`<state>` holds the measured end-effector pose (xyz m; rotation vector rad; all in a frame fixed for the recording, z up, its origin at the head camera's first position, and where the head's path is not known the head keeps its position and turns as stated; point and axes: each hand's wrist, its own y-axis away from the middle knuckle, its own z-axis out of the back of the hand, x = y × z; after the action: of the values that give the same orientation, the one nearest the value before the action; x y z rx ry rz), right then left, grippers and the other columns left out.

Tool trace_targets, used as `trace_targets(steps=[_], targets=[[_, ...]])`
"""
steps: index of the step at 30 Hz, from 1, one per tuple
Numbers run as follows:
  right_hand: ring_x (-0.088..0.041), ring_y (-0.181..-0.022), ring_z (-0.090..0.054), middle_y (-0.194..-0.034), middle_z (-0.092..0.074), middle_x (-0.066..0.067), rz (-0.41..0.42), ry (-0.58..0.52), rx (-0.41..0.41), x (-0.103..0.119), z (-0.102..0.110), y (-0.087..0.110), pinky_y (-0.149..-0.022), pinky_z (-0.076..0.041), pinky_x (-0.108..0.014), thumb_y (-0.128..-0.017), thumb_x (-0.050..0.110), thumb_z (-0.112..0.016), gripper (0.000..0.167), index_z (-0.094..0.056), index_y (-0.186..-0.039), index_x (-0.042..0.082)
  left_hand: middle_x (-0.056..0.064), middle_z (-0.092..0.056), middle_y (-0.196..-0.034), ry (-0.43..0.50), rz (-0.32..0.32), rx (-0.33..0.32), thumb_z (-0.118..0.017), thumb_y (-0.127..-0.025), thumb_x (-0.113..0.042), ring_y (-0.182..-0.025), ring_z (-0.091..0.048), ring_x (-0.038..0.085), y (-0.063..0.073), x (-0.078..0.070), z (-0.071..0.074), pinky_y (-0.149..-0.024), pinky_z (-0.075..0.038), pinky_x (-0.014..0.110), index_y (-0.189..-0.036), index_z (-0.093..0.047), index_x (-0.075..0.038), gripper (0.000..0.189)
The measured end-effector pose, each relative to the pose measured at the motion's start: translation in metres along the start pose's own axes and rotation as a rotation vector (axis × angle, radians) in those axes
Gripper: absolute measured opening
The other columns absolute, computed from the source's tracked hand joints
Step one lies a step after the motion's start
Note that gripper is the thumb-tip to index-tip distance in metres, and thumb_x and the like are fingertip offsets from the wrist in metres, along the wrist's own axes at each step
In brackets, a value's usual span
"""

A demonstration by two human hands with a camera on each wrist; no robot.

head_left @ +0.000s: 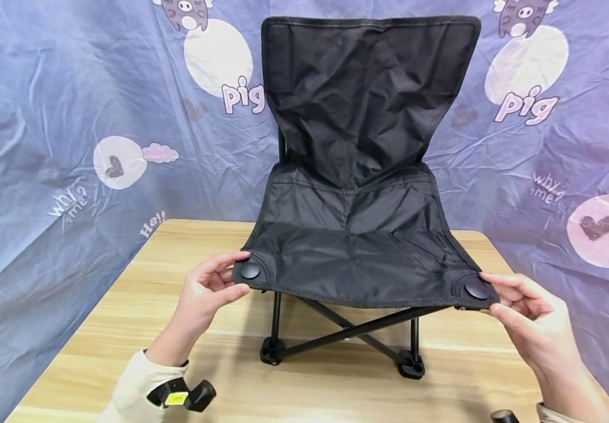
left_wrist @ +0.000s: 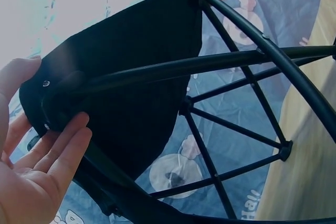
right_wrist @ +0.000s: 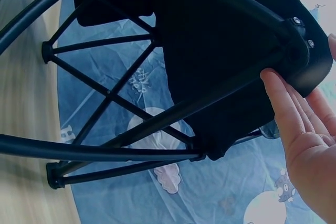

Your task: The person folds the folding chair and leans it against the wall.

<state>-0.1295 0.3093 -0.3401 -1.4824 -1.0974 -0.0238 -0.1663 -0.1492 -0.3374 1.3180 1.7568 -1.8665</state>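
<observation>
A black folding chair point(head_left: 357, 235) stands unfolded on the wooden table, its backrest point(head_left: 367, 82) upright and its fabric seat spread. My left hand point(head_left: 206, 294) holds the seat's front left corner between thumb and fingers, beside a round black cap point(head_left: 250, 269). At the front right corner, my right hand point(head_left: 537, 317) grips the fabric edge next to the other cap point(head_left: 477, 288). From below, the left wrist view shows fingers point(left_wrist: 68, 145) against the corner's underside. Fingers point(right_wrist: 286, 103) touch the opposite corner in the right wrist view. Crossed tubes point(head_left: 346, 335) show under the seat.
The chair's front feet point(head_left: 271, 351) rest on the wooden tabletop point(head_left: 151, 282). Behind and around the table hangs a wrinkled blue cloth point(head_left: 71, 88) with pig prints. A black wrist device point(head_left: 182, 395) sits on the left sleeve.
</observation>
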Motion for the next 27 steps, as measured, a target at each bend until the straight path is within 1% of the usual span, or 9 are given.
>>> trace_targets(steps=[5,13,21,27], targets=[[-0.036,-0.105,-0.067,-0.117,-0.061,-0.038,0.008,-0.034,-0.021,-0.003,0.000,0.000,-0.088,-0.057,-0.037,-0.085,-0.035,-0.038,0.040,-0.044,-0.124,-0.031,0.006,-0.072,-0.112,0.010,-0.017,-0.019,-0.079,-0.082,0.002,-0.095,-0.071,0.015,-0.001,0.001,-0.002,-0.076,-0.058,0.022,-0.121,-0.071,-0.008,0.041],[-0.038,-0.103,-0.068,-0.116,-0.061,-0.039,0.009,-0.071,-0.046,-0.005,0.000,0.000,-0.087,-0.057,-0.038,-0.085,-0.035,-0.039,0.039,-0.044,-0.124,-0.032,0.005,-0.073,-0.109,0.002,-0.021,-0.044,-0.080,-0.081,0.001,-0.093,-0.070,0.013,-0.002,0.003,-0.004,-0.076,-0.058,0.021,-0.121,-0.071,-0.008,0.042],[-0.038,-0.101,-0.068,-0.113,-0.062,-0.039,0.005,-0.096,-0.060,-0.006,0.001,-0.002,-0.085,-0.058,-0.038,-0.085,-0.035,-0.039,0.039,-0.044,-0.124,-0.031,0.005,-0.073,-0.105,-0.014,-0.025,-0.062,-0.079,-0.081,0.003,-0.091,-0.070,0.011,-0.003,0.002,-0.007,-0.075,-0.058,0.021,-0.120,-0.071,-0.009,0.042],[-0.039,-0.102,-0.068,-0.113,-0.061,-0.040,0.007,-0.118,-0.051,-0.006,0.001,-0.004,-0.086,-0.057,-0.039,-0.087,-0.034,-0.039,0.038,-0.043,-0.124,-0.032,0.004,-0.073,-0.104,-0.024,-0.014,-0.088,-0.080,-0.080,0.002,-0.090,-0.070,0.011,-0.005,0.002,-0.011,-0.074,-0.057,0.020,-0.120,-0.072,-0.011,0.043]])
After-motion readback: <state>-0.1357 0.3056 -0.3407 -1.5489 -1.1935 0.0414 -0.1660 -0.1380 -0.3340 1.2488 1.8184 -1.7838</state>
